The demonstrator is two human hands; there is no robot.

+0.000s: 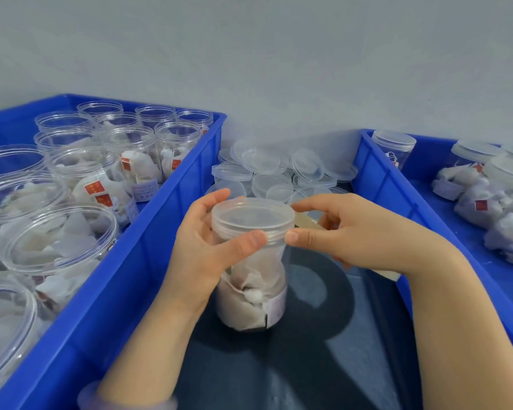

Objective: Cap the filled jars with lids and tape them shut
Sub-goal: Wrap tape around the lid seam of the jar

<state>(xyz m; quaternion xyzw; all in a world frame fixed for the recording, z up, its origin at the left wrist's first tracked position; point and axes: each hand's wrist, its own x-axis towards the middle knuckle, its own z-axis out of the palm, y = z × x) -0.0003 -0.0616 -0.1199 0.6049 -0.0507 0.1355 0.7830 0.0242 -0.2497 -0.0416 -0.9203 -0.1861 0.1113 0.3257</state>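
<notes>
Jar [251,279] upright, lid [253,216] topmost, hands gripping

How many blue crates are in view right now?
2. The left crate holds open jars that are filled. The right crate holds capped jars. Both crates run past the frame edges, so more could sit out of view.

Upright filled clear jar [249,294], translucent lid [253,216] on top; spare lids [282,173] heaped just behind.
</notes>
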